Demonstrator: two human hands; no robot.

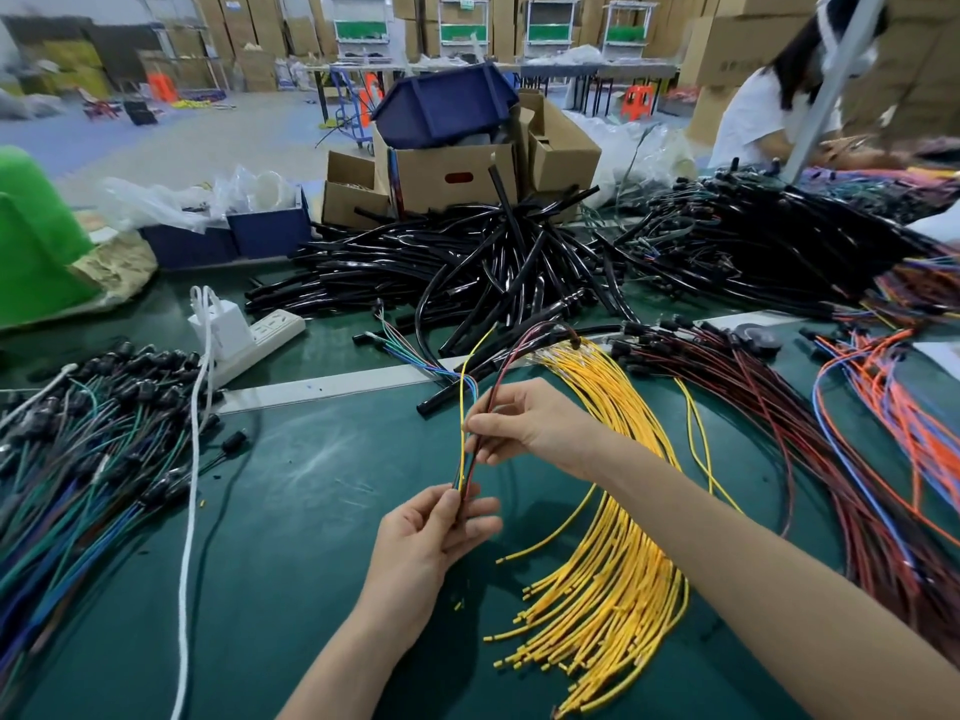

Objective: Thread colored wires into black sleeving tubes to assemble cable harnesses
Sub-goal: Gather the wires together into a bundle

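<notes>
Above the green table I hold a thin bunch of colored wires [464,459]: yellow, red, blue and dark strands. My left hand [431,532] pinches its lower end between thumb and fingers. My right hand [524,423] pinches the same bunch a little higher, where the strands fan up and away. A heap of black sleeving tubes [488,267] lies behind the hands, one tube end [431,402] reaching close to the bunch. A bundle of yellow wires [613,537] lies under my right forearm.
Dark red wires [769,407] and orange and blue wires [883,402] spread on the right. Green and blue harnesses [88,459] pile at left beside a white power strip [260,335] and cord. Cardboard boxes [452,174] stand behind. A person in white [758,111] works far right.
</notes>
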